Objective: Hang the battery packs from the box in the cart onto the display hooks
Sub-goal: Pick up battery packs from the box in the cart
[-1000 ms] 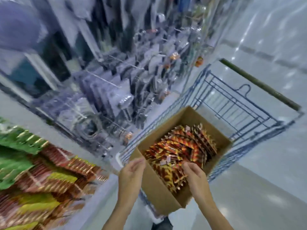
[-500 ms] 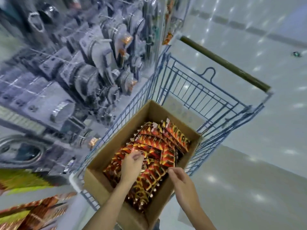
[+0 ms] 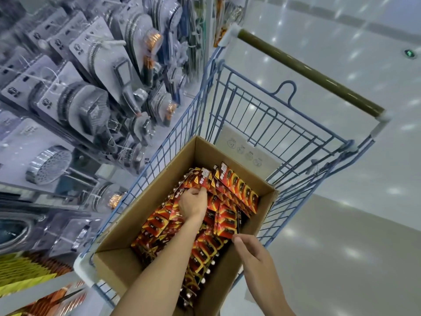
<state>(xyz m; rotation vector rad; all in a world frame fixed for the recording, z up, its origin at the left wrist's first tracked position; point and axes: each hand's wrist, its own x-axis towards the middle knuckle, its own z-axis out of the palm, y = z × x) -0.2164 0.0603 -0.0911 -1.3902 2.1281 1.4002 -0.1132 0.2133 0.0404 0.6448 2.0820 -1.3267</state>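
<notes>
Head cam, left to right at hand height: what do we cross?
Round shower head → box left wall → left hand, gripping battery packs → right hand. Cart handle left out: it overlaps.

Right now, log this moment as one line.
left hand: grips battery packs in box | right hand: over box rim, grip unclear | box: in cart

No print on the battery packs (image 3: 227, 222) or cart panel (image 3: 247, 151) reads clearly.
</notes>
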